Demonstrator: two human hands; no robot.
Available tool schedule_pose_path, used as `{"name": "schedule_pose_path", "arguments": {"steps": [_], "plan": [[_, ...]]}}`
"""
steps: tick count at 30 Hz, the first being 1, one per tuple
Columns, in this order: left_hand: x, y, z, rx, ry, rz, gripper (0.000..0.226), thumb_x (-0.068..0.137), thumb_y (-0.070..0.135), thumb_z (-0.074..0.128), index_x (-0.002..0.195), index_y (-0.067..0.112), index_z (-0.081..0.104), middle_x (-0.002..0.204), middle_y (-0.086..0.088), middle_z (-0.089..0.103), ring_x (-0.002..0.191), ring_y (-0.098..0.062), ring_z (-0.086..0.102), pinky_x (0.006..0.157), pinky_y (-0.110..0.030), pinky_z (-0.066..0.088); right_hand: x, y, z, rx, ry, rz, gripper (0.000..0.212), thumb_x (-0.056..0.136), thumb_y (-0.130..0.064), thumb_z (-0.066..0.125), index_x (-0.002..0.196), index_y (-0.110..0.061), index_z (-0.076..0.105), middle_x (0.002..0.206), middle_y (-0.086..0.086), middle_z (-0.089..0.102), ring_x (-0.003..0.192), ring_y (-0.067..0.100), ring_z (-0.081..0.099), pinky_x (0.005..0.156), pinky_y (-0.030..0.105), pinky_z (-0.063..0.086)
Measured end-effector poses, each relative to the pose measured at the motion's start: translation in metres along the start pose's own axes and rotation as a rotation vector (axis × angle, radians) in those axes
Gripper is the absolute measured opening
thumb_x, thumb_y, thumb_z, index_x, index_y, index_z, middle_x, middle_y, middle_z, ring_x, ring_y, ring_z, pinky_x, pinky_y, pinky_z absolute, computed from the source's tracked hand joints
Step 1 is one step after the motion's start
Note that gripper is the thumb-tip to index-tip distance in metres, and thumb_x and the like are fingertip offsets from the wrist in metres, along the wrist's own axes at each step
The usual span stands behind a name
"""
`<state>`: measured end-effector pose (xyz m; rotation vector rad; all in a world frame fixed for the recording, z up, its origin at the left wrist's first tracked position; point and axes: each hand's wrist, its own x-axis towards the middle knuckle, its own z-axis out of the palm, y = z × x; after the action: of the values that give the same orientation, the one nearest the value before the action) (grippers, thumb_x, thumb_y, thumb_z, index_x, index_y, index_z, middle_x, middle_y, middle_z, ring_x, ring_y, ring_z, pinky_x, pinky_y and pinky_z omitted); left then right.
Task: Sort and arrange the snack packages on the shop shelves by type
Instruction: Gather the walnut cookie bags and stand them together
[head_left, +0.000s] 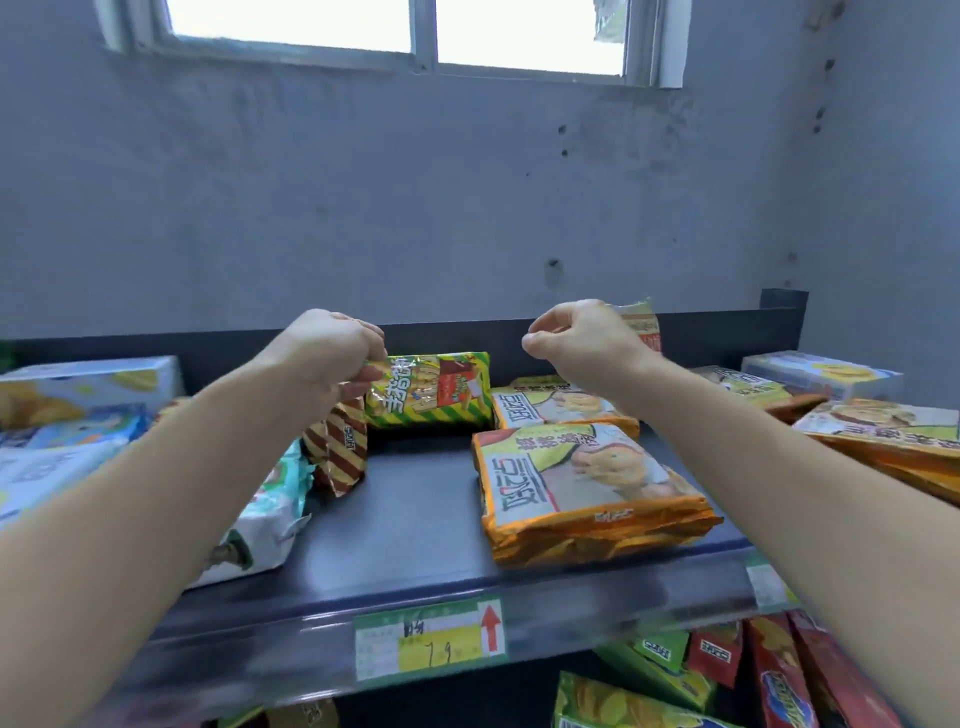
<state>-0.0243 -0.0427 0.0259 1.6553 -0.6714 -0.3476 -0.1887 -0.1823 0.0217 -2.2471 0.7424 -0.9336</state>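
Left grip (332, 358): fingers curled, pinching the top left corner of the green pack (431, 389). This pack stands at the back of the shelf (415, 509) with its long axis left to right, so it extends rightward from the grip. The brown pack (337, 447) stands just below that hand. Right grip (582, 343): curled and well apart from the green pack. A tan pack (644, 322) shows behind it; whether it is held cannot be told. The left hand is judged nearer for the move.
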Motion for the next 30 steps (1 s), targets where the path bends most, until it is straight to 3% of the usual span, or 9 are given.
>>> {"name": "schedule_pose_path", "arguments": {"steps": [3,6,9,11,14,18,22,27,30], "plan": [[0.009,-0.011,0.008,0.007,0.023,-0.134,0.015,0.086,-0.007,0.048,0.083,0.006,0.054,0.104,-0.013,0.054,0.071,-0.021,0.057,0.061,-0.029,0.048,0.027,0.006,0.01,-0.008,-0.11,0.037,0.027,0.092,-0.026,0.058,0.114,-0.011,0.064,0.102,0.002,0.064,0.088,0.014,0.058,0.064,0.024,0.043],[0.015,-0.021,0.019,-0.066,0.053,-0.251,0.016,0.088,-0.009,0.044,0.095,0.003,0.051,0.122,-0.016,0.05,0.077,-0.024,0.058,0.069,-0.034,0.048,0.052,0.012,0.019,-0.069,-0.217,0.057,0.032,0.09,-0.03,0.06,0.116,-0.011,0.063,0.098,0.002,0.064,0.089,0.017,0.06,0.061,0.024,0.045],[0.019,-0.026,0.033,-0.129,0.109,-0.289,0.028,0.088,-0.01,0.042,0.114,0.001,0.045,0.131,-0.019,0.048,0.08,-0.027,0.06,0.07,-0.036,0.048,0.075,0.018,0.03,-0.105,-0.283,0.055,0.036,0.09,-0.032,0.06,0.116,-0.008,0.061,0.111,0.009,0.066,0.101,0.022,0.063,0.08,0.034,0.054],[0.019,-0.028,0.046,-0.125,0.091,-0.333,0.027,0.09,-0.009,0.04,0.116,-0.003,0.045,0.13,-0.024,0.049,0.092,-0.032,0.06,0.074,-0.038,0.049,0.088,0.02,0.039,-0.116,-0.324,0.038,0.038,0.09,-0.032,0.06,0.117,-0.006,0.06,0.119,0.012,0.063,0.107,0.024,0.061,0.09,0.037,0.052],[0.019,-0.036,0.063,-0.146,0.066,-0.422,0.032,0.092,-0.007,0.039,0.123,-0.004,0.045,0.135,-0.03,0.043,0.113,-0.04,0.054,0.08,-0.04,0.049,0.101,0.023,0.053,-0.131,-0.371,-0.001,0.039,0.091,-0.027,0.059,0.122,-0.005,0.055,0.126,0.011,0.059,0.113,0.024,0.058,0.093,0.035,0.048],[0.032,-0.05,0.074,-0.298,0.145,-0.471,0.043,0.093,-0.008,0.036,0.136,-0.002,0.037,0.142,-0.033,0.034,0.123,-0.042,0.047,0.091,-0.044,0.048,0.118,0.03,0.07,-0.173,-0.426,-0.047,0.038,0.092,-0.024,0.058,0.124,-0.003,0.053,0.126,0.012,0.059,0.113,0.023,0.058,0.092,0.034,0.049],[0.043,-0.057,0.082,-0.394,0.197,-0.446,0.033,0.094,-0.007,0.034,0.125,-0.001,0.044,0.133,-0.028,0.046,0.103,-0.036,0.057,0.087,-0.042,0.047,0.127,0.036,0.082,-0.191,-0.449,-0.083,0.038,0.091,-0.027,0.059,0.122,-0.005,0.054,0.121,0.01,0.061,0.107,0.022,0.061,0.087,0.034,0.051],[0.049,-0.057,0.085,-0.422,0.194,-0.437,0.035,0.093,-0.006,0.039,0.127,0.001,0.042,0.106,-0.023,0.055,0.099,-0.036,0.056,0.084,-0.042,0.048,0.129,0.037,0.09,-0.239,-0.46,-0.091,0.037,0.09,-0.03,0.059,0.118,-0.007,0.058,0.113,0.009,0.066,0.1,0.021,0.064,0.081,0.031,0.052],[0.049,-0.053,0.085,-0.457,0.167,-0.441,0.017,0.093,-0.007,0.039,0.106,0.001,0.047,0.133,-0.023,0.045,0.115,-0.039,0.053,0.085,-0.043,0.048,0.127,0.035,0.09,-0.251,-0.464,-0.08,0.034,0.089,-0.029,0.059,0.114,-0.007,0.061,0.109,0.009,0.068,0.093,0.02,0.066,0.071,0.027,0.05]]}}
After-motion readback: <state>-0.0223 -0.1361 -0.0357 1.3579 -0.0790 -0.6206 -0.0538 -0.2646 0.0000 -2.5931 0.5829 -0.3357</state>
